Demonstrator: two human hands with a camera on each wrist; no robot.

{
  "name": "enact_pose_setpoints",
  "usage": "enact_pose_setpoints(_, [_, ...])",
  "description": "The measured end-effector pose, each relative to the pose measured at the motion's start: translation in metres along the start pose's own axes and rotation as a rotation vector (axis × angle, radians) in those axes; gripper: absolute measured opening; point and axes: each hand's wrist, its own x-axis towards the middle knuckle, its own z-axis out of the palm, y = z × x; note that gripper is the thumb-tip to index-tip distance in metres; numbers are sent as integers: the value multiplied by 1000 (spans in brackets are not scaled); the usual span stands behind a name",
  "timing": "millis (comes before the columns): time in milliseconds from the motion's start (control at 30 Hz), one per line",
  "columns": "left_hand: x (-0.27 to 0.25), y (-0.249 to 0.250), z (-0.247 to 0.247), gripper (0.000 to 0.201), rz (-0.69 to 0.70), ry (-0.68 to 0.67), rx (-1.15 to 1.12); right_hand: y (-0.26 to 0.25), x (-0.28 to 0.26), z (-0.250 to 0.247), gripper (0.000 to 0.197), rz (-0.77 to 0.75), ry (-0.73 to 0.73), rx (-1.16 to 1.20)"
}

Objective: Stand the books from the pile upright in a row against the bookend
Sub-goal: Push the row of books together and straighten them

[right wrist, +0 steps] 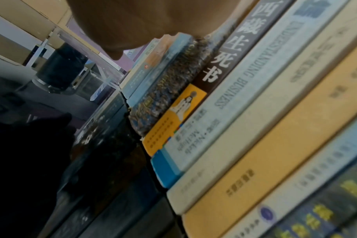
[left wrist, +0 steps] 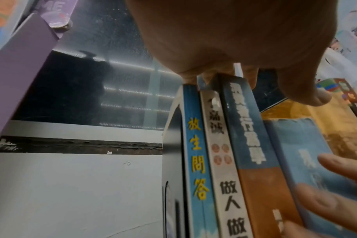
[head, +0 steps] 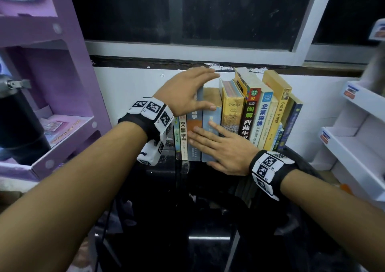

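Books (head: 229,113) stand spine-out in a row on the dark table (head: 208,219), right ones leaning. Left hand (head: 187,90) flat on the tops, right hand (head: 220,147) flat against spines; neither grips. Squaring-up step; next, likely push the leaners upright.

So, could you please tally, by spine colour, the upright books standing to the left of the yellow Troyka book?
Blue spine with yellow lettering: 1
White spine: 1
Blue-over-orange spine: 1
Pale blue spine: 1
Total: 4
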Motion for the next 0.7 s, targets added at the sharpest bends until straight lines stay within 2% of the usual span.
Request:
enact_pose_setpoints(233, [2,0,6,73,11,-63,56,0,-7,8,75,-10,15,-4])
enact_pose_setpoints(467, [2,-3,7,49,43,-74,50,4,-4,15,79,-21,0,11])
enact_pose_setpoints(700, [2,-6,11,47,52,-53,40,7,-3,17,79,-33,3,13])
